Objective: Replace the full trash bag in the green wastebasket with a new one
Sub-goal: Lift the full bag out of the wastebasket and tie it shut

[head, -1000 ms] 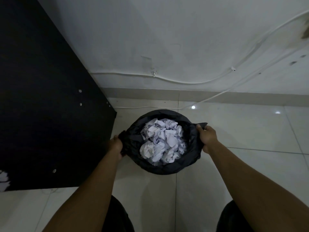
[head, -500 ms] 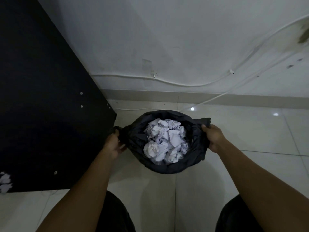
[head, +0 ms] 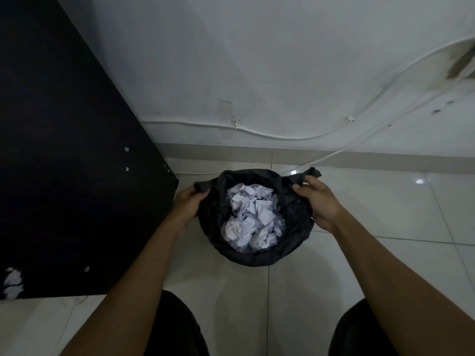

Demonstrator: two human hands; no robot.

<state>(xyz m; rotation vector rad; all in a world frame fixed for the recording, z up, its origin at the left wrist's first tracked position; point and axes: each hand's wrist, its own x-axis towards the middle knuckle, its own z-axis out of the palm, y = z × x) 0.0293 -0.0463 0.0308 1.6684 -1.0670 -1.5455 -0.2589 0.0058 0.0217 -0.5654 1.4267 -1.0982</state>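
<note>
A black trash bag [head: 290, 240] sits on the floor straight ahead, its mouth wide and filled with crumpled white paper [head: 253, 219]. The bag hides the green wastebasket under it, and no green shows. My left hand [head: 187, 202] grips the bag's left rim, where a corner of plastic sticks up. My right hand [head: 317, 201] holds the right rim, with another black corner poking out above the fingers. Both arms reach in from the bottom of the view.
A dark cabinet side panel [head: 64, 163] stands close on the left, almost touching the bag. A white wall with white cables [head: 257, 133] and a baseboard runs behind. Glossy white floor tiles [head: 385, 214] stretch to the right. My knees [head: 180, 327] show at the bottom.
Both hands have lifted and drawn the bag's rim corners up and inward, so the mouth is narrower. The right hand has shifted up onto the rim's far right corner.
</note>
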